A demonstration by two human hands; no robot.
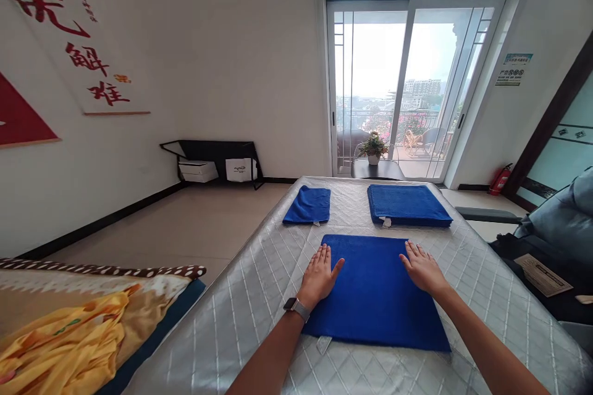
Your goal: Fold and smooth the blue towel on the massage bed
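Note:
A blue towel (375, 293) lies flat on the silver quilted surface (241, 308) in front of me. My left hand (319, 274) rests palm down on the towel's left edge, fingers stretched out, with a watch on the wrist. My right hand (422, 268) lies flat on the towel's right side, fingers spread. Beyond them sit a small folded blue towel (308, 205) at the left and a larger folded blue towel (407, 205) at the right.
A yellow and brown patterned blanket (78, 327) lies at the lower left. A dark chair (551, 241) stands at the right. A potted plant (373, 148) on a small table stands before the glass balcony door (407, 86). A black shelf (217, 160) sits against the far wall.

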